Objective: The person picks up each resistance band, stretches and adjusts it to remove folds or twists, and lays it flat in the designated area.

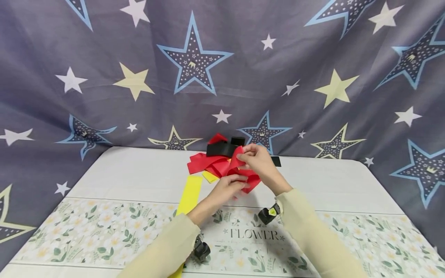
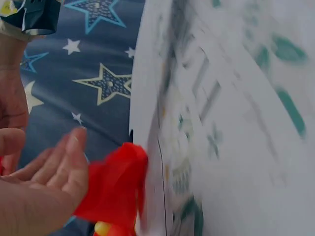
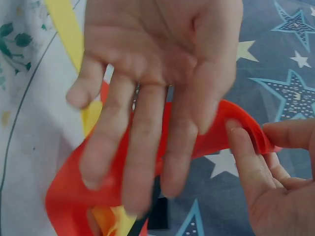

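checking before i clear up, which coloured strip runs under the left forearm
The long yellow strip, running toward the near edge; the other yellow piece, red pieces and black pieces are bunched farther back.

A white tabletop (image 1: 139, 177) stretches back to the star-patterned drape, crossed by a printed band of flowers and leaves (image 1: 121, 227) with the word "FLOWER" (image 1: 255, 234). Near its far edge sits a loose heap: red ribbon (image 1: 201, 163) in folds, a black band (image 1: 220, 148) over part of it, and a short yellow piece (image 1: 210, 177) poking out in front. A black piece (image 1: 276, 161) lies flat to the right; a long yellow strip (image 1: 189, 193) slants toward the near edge.
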Demonstrator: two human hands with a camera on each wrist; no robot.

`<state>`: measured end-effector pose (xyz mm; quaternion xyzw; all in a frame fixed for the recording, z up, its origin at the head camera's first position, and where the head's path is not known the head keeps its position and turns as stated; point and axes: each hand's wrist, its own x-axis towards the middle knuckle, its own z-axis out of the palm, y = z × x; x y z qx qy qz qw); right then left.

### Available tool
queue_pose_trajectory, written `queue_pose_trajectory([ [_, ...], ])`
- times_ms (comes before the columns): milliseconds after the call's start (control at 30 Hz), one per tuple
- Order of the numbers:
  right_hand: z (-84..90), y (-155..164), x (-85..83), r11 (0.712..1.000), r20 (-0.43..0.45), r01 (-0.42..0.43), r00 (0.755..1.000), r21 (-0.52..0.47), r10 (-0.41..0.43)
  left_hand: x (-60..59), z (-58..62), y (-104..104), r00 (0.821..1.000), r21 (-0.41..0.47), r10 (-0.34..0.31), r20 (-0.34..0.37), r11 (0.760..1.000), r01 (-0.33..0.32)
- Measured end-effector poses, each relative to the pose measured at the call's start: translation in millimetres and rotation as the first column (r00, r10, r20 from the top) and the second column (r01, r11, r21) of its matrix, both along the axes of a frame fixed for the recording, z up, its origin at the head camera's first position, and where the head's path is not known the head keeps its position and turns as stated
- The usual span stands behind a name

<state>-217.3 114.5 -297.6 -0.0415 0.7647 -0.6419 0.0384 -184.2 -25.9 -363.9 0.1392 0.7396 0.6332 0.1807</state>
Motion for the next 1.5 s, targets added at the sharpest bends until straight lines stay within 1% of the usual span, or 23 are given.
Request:
queue_pose_trajectory([
  [100, 6.9, 3.3, 3.3, 0.999, -0.008, 0.026, 1.0, -0.044, -0.026, 0.6, 4.1, 2.4, 0.998, 0.105, -0.045, 0.045, 0.994, 0.04],
  [200, 15.2, 5.8, 6.8, 0.994, -0.021, 0.063, 0.998, -0.09, -0.066, 1.8, 8.8, 4.4, 0.995, 0.178, -0.072, 0.07, 0.982, 0.059],
  [267, 20.1, 7.7, 9.1, 0.991, -0.027, 0.077, 0.996, -0.108, -0.081, 2.4, 12.0, 5.8, 0.995, 0.214, -0.067, 0.079, 0.976, 0.049],
  [400, 26.2, 11.6, 14.7, 0.991, -0.017, 0.083, 0.996, -0.109, -0.086, 3.4, 18.9, 7.5, 0.995, 0.276, -0.055, 0.084, 0.961, 0.03],
  [467, 24.1, 12.9, 18.9, 0.989, -0.014, 0.079, 0.997, -0.123, -0.081, 4.2, 21.1, 7.9, 0.995, 0.306, -0.059, 0.077, 0.952, 0.032],
  [567, 13.7, 14.2, 25.1, 0.985, -0.002, 0.083, 0.996, -0.152, -0.084, 5.6, 22.2, 7.9, 0.996, 0.356, -0.063, 0.067, 0.934, 0.035],
  [600, 8.6, 15.0, 27.4, 0.983, -0.001, 0.088, 0.996, -0.162, -0.09, 6.2, 22.1, 7.8, 0.996, 0.373, -0.058, 0.07, 0.928, 0.028],
  [700, -7.5, 18.2, 35.6, 0.971, 0.007, 0.098, 0.995, -0.219, -0.099, 8.2, 22.0, 8.0, 0.994, 0.413, -0.023, 0.107, 0.911, -0.024],
  [800, -22.5, 19.8, 45.5, 0.956, 0.029, 0.102, 0.995, -0.276, -0.098, 10.3, 21.2, 8.6, 0.987, 0.415, 0.027, 0.159, 0.905, -0.092],
  [867, -31.4, 18.8, 51.8, 0.95, 0.053, 0.115, 0.993, -0.289, -0.104, 11.9, 20.2, 9.0, 0.981, 0.394, 0.053, 0.186, 0.911, -0.124],
  [967, -42.0, 15.8, 59.2, 0.954, 0.078, 0.148, 0.988, -0.262, -0.132, 14.1, 17.2, 10.1, 0.974, 0.341, 0.089, 0.206, 0.927, -0.157],
  [1100, -52.0, 13.8, 67.4, 0.968, 0.115, 0.161, 0.983, -0.194, -0.14, 17.1, 12.0, 11.0, 0.974, 0.244, 0.127, 0.189, 0.954, -0.172],
  [1167, -56.6, 15.3, 71.0, 0.973, 0.141, 0.139, 0.983, -0.182, -0.114, 18.7, 9.5, 11.0, 0.974, 0.199, 0.148, 0.168, 0.963, -0.181],
  [1233, -61.7, 18.3, 73.0, 0.969, 0.182, 0.107, 0.981, -0.224, -0.067, 20.4, 7.8, 10.6, 0.975, 0.166, 0.167, 0.144, 0.968, -0.19],
  [1300, -67.5, 22.8, 73.9, 0.956, 0.226, 0.065, 0.974, -0.287, 0.002, 22.2, 7.2, 10.0, 0.979, 0.144, 0.171, 0.114, 0.972, -0.187],
  [1367, -73.8, 27.2, 73.2, 0.927, 0.259, 0.0, 0.96, -0.375, 0.105, 23.7, 8.2, 9.6, 0.983, 0.129, 0.16, 0.091, 0.977, -0.171],
  [1433, -79.6, 30.4, 72.0, 0.885, 0.273, -0.065, 0.938, -0.462, 0.212, 25.7, 10.4, 9.2, 0.986, 0.109, 0.144, 0.078, 0.982, -0.152],
  [1500, -84.0, 31.5, 70.8, 0.822, 0.279, -0.106, 0.91, -0.56, 0.307, 28.2, 13.2, 9.2, 0.987, 0.08, 0.14, 0.075, 0.986, -0.146],
])
